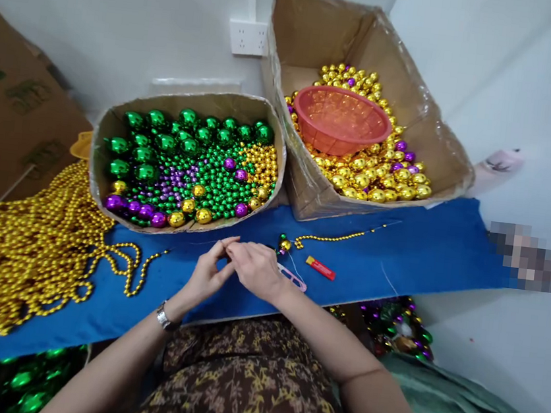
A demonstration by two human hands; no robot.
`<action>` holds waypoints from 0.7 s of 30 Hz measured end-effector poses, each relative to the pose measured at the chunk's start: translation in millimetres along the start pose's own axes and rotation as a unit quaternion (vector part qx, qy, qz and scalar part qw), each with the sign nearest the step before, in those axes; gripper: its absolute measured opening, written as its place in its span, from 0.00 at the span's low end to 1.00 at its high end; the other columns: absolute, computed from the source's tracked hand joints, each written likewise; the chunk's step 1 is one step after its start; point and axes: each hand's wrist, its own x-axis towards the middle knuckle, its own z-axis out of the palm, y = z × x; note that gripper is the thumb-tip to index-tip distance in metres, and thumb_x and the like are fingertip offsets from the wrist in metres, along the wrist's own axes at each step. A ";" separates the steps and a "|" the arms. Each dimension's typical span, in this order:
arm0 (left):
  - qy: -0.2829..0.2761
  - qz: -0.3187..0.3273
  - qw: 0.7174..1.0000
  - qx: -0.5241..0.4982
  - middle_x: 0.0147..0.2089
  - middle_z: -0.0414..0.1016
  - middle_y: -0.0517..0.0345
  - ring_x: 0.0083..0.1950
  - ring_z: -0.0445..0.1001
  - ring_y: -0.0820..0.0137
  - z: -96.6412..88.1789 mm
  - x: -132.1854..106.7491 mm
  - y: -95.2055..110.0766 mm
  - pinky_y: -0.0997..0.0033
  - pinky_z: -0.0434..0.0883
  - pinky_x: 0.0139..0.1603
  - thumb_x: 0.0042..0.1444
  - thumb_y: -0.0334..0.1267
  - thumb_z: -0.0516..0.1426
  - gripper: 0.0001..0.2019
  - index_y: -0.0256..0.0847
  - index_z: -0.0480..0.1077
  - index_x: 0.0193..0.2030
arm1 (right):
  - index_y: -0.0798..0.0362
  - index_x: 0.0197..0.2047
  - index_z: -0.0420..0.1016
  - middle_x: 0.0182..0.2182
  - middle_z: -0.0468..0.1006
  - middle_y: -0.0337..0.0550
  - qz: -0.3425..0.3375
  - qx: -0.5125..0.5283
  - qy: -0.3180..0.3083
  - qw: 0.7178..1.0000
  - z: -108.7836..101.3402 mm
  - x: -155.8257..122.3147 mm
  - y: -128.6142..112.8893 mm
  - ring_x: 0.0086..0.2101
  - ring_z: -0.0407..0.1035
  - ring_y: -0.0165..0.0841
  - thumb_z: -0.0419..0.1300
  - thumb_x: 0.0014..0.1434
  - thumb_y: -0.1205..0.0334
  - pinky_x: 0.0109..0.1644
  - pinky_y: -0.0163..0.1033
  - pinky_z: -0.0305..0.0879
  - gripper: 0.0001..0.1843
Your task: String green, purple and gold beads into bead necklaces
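Observation:
My left hand [209,268] and my right hand [254,268] meet fingertip to fingertip over the blue board [399,254], both pinched on something too small to name, perhaps a thin thread. Just right of them lies a short strand of gold beads [331,237] ending in a few larger beads. A red lighter [320,267] and small scissors with a pale handle [291,276] lie beside my right hand. A wristwatch sits on my left wrist.
A cardboard box of green, purple and gold beads [186,156] stands behind my hands. A bigger box of gold balls [374,171] holds an orange basket [341,119]. A heap of gold bead strings [32,245] lies at the left. More beads lie below the board.

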 end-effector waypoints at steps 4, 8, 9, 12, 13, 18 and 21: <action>-0.003 0.046 0.996 0.076 0.46 0.76 0.52 0.44 0.75 0.66 -3.4 5.8 1.8 0.66 0.72 0.47 0.56 0.39 0.60 0.18 0.42 0.68 0.54 | 0.51 0.45 0.67 0.36 0.81 0.45 0.058 0.097 0.050 0.992 -10.4 -0.7 -4.1 0.37 0.75 0.34 0.44 0.69 0.62 0.44 0.37 0.68 0.11; -0.042 0.173 0.965 0.193 0.45 0.76 0.49 0.48 0.73 0.63 -8.2 12.8 5.3 0.62 0.71 0.50 0.59 0.35 0.56 0.08 0.42 0.72 0.45 | 0.49 0.44 0.62 0.30 0.78 0.40 0.134 0.232 0.036 0.963 -22.6 2.8 -9.4 0.31 0.74 0.30 0.43 0.69 0.57 0.39 0.36 0.69 0.10; -0.039 0.198 0.956 0.214 0.45 0.75 0.48 0.48 0.72 0.63 -9.0 15.4 6.8 0.61 0.71 0.50 0.60 0.34 0.54 0.08 0.41 0.72 0.44 | 0.49 0.44 0.61 0.28 0.76 0.36 0.163 0.287 0.015 0.944 -26.0 4.8 -10.7 0.26 0.73 0.28 0.42 0.70 0.55 0.35 0.34 0.69 0.11; 0.010 0.242 0.936 0.253 0.44 0.75 0.47 0.48 0.72 0.62 -11.1 25.1 15.7 0.60 0.71 0.49 0.60 0.33 0.53 0.10 0.42 0.72 0.47 | 0.47 0.43 0.58 0.21 0.70 0.27 0.221 0.440 -0.027 0.870 -44.0 12.8 -12.6 0.18 0.67 0.23 0.40 0.70 0.49 0.24 0.28 0.65 0.13; 0.030 0.251 0.932 0.261 0.44 0.75 0.48 0.48 0.72 0.62 -11.7 28.5 19.5 0.59 0.70 0.50 0.60 0.33 0.54 0.11 0.42 0.72 0.48 | 0.47 0.43 0.57 0.19 0.68 0.26 0.219 0.466 -0.018 0.857 -53.9 15.5 -12.5 0.17 0.65 0.23 0.41 0.70 0.47 0.23 0.27 0.63 0.14; 0.090 0.263 0.917 0.285 0.45 0.76 0.49 0.50 0.72 0.60 -17.2 34.6 20.4 0.56 0.69 0.53 0.58 0.33 0.58 0.12 0.45 0.74 0.48 | 0.45 0.40 0.58 0.18 0.56 0.26 0.157 0.454 0.197 0.855 -129.1 22.4 -11.2 0.15 0.51 0.20 0.46 0.69 0.50 0.19 0.26 0.51 0.10; 0.066 0.260 0.917 0.295 0.46 0.76 0.48 0.52 0.70 0.59 -22.2 23.6 -1.5 0.54 0.67 0.56 0.58 0.31 0.56 0.13 0.46 0.74 0.48 | 0.45 0.38 0.58 0.17 0.49 0.26 0.136 0.431 0.330 0.829 -172.9 18.3 -13.2 0.13 0.44 0.20 0.46 0.70 0.55 0.18 0.27 0.45 0.08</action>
